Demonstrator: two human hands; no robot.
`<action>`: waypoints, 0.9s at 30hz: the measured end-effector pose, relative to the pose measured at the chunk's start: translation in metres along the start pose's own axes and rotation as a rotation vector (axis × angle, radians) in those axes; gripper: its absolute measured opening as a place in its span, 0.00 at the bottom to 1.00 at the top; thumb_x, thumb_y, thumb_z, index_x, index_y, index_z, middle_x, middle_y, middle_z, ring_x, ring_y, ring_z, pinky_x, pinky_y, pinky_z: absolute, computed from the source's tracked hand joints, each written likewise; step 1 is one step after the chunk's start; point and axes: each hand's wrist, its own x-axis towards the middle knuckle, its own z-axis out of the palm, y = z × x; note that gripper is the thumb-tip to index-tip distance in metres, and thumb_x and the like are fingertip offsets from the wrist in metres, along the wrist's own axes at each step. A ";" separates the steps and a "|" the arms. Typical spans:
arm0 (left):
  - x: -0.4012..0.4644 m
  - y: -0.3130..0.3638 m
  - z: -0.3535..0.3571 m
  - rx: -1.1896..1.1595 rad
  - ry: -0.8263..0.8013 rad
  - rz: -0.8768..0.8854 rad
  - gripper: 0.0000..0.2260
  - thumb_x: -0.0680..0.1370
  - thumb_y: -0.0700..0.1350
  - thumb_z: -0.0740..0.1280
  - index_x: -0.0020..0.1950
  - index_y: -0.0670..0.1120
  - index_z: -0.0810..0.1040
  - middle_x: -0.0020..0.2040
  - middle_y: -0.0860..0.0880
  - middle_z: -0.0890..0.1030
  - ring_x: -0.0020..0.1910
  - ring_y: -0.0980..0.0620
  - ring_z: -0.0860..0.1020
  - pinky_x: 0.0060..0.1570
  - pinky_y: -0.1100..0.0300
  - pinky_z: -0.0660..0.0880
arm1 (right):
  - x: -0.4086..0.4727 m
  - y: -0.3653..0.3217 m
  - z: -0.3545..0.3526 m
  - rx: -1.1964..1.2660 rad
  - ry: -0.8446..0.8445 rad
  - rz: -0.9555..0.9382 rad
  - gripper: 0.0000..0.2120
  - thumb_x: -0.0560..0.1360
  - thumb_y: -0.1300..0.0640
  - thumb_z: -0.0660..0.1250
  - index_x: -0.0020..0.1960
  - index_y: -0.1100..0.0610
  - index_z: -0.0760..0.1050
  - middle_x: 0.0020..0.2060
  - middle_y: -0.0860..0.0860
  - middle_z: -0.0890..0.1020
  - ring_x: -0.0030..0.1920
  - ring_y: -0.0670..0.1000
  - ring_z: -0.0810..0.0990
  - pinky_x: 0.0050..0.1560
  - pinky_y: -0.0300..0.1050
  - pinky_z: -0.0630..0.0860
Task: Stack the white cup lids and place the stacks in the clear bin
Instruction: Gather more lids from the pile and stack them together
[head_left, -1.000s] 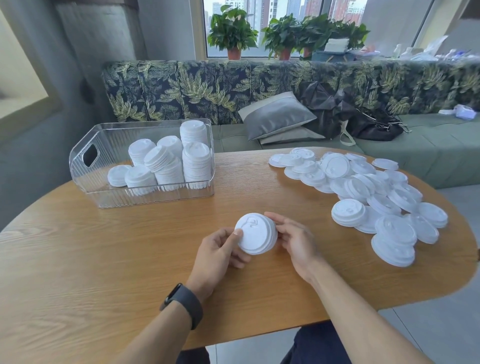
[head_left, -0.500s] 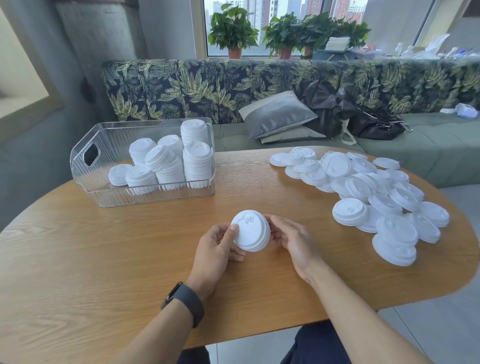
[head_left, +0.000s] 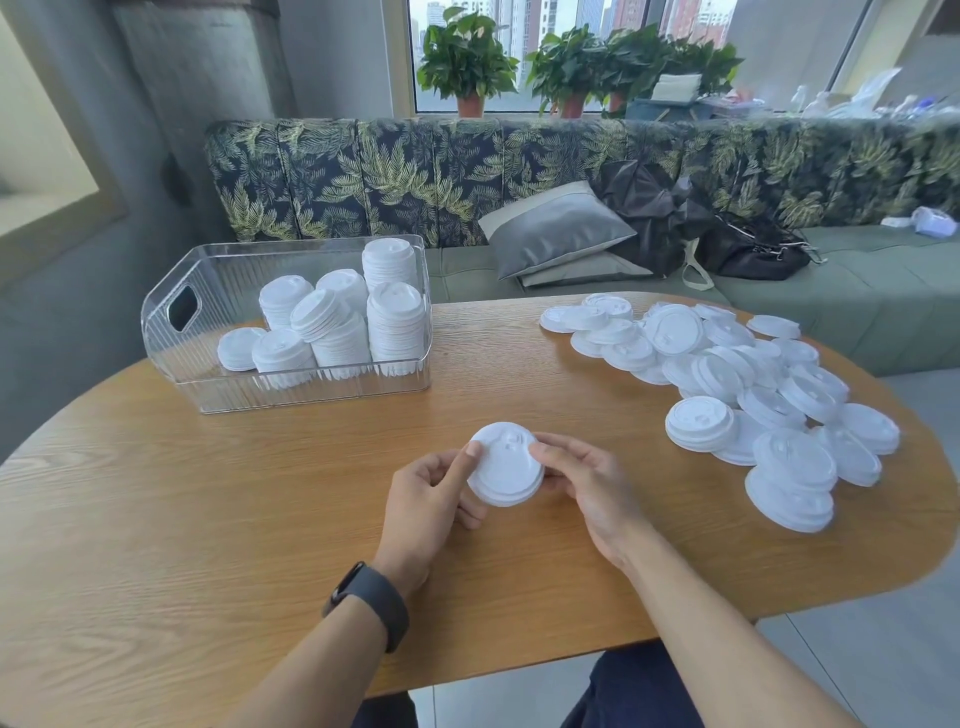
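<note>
**Small lid stack held in both hands; bin partly filled**

Both hands are holding a short stack of white cup lids (head_left: 505, 465) above the wooden counter (head_left: 208, 519), well to the near right of the clear bin (head_left: 291, 384). The left hand (head_left: 431, 499) is gripping the stack's left edge, its thumb lying across the top face and its fingers curling underneath. The right hand (head_left: 589, 486) is gripping the right edge, its fingertips (head_left: 540, 451) pressing on the rim. The stack is tilting, with its top face turned toward the camera. Whether its lower edge is touching the counter cannot be told.

The clear bin is standing on the counter and is carrying several upright stacks of lids (head_left: 395, 317), the tallest ones sitting at its right end. Lower stacks are sitting toward its middle, and its left end, by the handle cut-out, is showing bare floor.

A loose pile of lids (head_left: 727, 364) is lying on the counter well to the right of the bin, spreading from the far edge toward the near right. A few short stacks are resting among them, one (head_left: 700, 423) at the pile's near left edge.

A dark wristband (head_left: 371, 603) is sitting on the left wrist. Behind the bin, a leaf-print sofa (head_left: 415, 171) is running along the counter's far side.
</note>
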 end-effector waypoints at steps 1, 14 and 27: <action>0.000 0.000 0.000 -0.003 0.004 -0.001 0.18 0.78 0.58 0.71 0.54 0.43 0.84 0.32 0.37 0.83 0.29 0.46 0.79 0.37 0.53 0.78 | 0.000 0.000 0.000 -0.004 -0.008 0.005 0.08 0.76 0.54 0.76 0.54 0.54 0.87 0.50 0.56 0.88 0.50 0.52 0.84 0.60 0.56 0.77; -0.002 0.001 0.000 0.006 -0.005 0.014 0.15 0.80 0.54 0.71 0.55 0.43 0.83 0.31 0.39 0.82 0.28 0.47 0.79 0.33 0.57 0.78 | -0.001 -0.002 0.001 0.038 0.029 0.021 0.12 0.74 0.55 0.77 0.56 0.56 0.86 0.51 0.55 0.88 0.51 0.51 0.84 0.58 0.49 0.79; -0.001 0.000 0.001 0.028 -0.013 0.012 0.12 0.79 0.50 0.74 0.57 0.43 0.82 0.36 0.41 0.86 0.31 0.46 0.82 0.35 0.58 0.79 | -0.003 -0.002 0.003 -0.036 -0.017 -0.017 0.19 0.73 0.56 0.78 0.63 0.53 0.81 0.53 0.47 0.88 0.58 0.44 0.85 0.61 0.39 0.74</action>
